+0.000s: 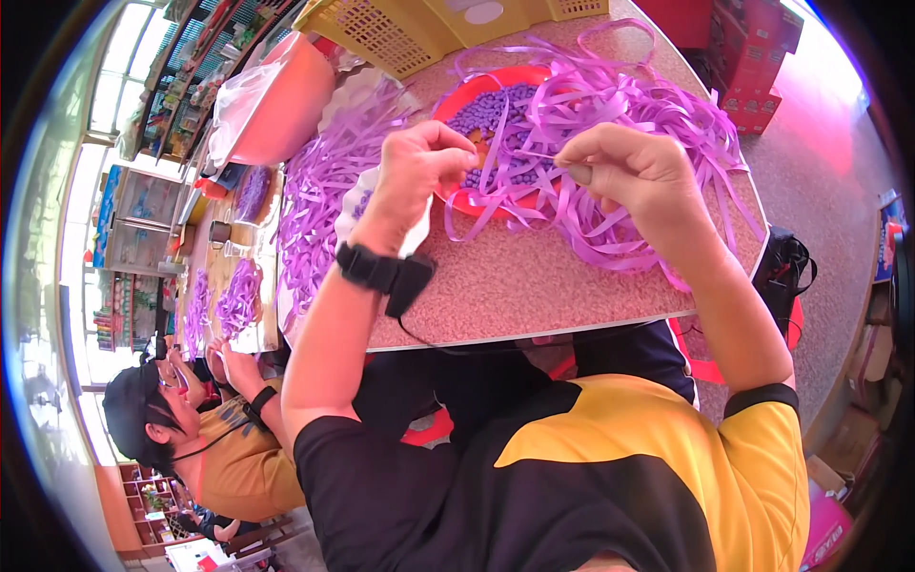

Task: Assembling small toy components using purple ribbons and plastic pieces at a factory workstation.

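Both hands hover over a red bowl (462, 92) of small purple beads (491, 112) on the table. My left hand (415, 176) is closed in a pinch at the bowl's left side; what its fingertips hold is too small to make out. On the other side, my right hand (640, 176) also pinches, thumb against forefinger. A thin pale line runs to its fingertips from over the bowl; whether it is a thread, a needle or a ribbon edge, I cannot tell. Loose purple ribbons (610, 105) drape across the bowl and spread beyond it. A black band sits on my left wrist.
More purple ribbons (329, 181) lie at the left, near a white scalloped dish (351, 212) with purple beads. A yellow basket (381, 38) stands at the back, a plastic-lined pink tub (276, 100) at the left. Another person (219, 429) works at the left.
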{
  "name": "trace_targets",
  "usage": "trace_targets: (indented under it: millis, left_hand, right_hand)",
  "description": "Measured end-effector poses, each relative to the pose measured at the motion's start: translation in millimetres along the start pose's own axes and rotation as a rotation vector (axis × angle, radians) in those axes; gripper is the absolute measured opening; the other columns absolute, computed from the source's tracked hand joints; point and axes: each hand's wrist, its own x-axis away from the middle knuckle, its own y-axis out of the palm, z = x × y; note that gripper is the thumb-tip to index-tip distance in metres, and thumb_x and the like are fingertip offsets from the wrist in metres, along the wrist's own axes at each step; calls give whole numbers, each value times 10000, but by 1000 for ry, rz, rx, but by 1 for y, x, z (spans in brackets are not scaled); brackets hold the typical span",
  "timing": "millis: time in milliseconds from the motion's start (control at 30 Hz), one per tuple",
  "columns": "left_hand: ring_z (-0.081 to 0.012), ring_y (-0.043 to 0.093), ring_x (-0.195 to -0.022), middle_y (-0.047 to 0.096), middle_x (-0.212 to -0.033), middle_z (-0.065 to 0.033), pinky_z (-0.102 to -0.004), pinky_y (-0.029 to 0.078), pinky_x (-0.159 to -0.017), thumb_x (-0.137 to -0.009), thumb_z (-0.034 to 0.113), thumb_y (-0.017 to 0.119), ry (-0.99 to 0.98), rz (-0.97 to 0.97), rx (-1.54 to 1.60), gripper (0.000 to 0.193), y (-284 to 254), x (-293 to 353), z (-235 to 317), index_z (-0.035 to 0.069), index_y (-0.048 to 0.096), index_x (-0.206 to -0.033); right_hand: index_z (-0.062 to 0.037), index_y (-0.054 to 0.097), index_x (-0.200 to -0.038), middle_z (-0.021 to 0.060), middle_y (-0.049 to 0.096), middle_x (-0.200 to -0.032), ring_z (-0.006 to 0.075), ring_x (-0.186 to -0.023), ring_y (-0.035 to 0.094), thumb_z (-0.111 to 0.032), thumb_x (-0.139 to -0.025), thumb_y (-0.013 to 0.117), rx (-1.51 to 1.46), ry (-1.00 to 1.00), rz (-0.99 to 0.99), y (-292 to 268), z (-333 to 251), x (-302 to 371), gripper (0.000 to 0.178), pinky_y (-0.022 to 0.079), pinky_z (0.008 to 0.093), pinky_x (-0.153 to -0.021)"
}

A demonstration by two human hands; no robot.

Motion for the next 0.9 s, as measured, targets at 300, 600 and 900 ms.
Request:
trace_targets:
  millis: [300, 600, 900]
  left_hand:
    - [-89, 586, -634, 659, -849, -78, -213, 464, -542, -809, -64, 696, 98, 112, 629, 153, 52, 60, 15, -17, 630, -938]
    - [-79, 580, -608, 651, -807, -54, -204, 455, -524, -785, -91, 716, 127, 213, 730, 185, 63, 66, 2, -11, 628, -928]
    - [-112, 577, -651, 627, -916, -108, -215, 452, -523, -809, -99, 677, 166, 177, 760, 132, 66, 70, -10, -28, 606, -896]
  right_hand:
    - [8, 699, -1028, 87, 694, -908, 107, -759, 620, 108, -865, 552, 297, -194, -83, 15, 7, 3, 241, 515, 243, -705]
    - [-10, 708, -1009, 81, 654, -812, 144, -713, 617, 82, -880, 568, 470, -337, -88, 20, 13, 3, 211, 495, 262, -644]
    - [9, 699, -1006, 113, 644, -822, 162, -711, 613, 101, -864, 569, 452, -285, -131, 25, 18, 4, 213, 509, 273, -674]
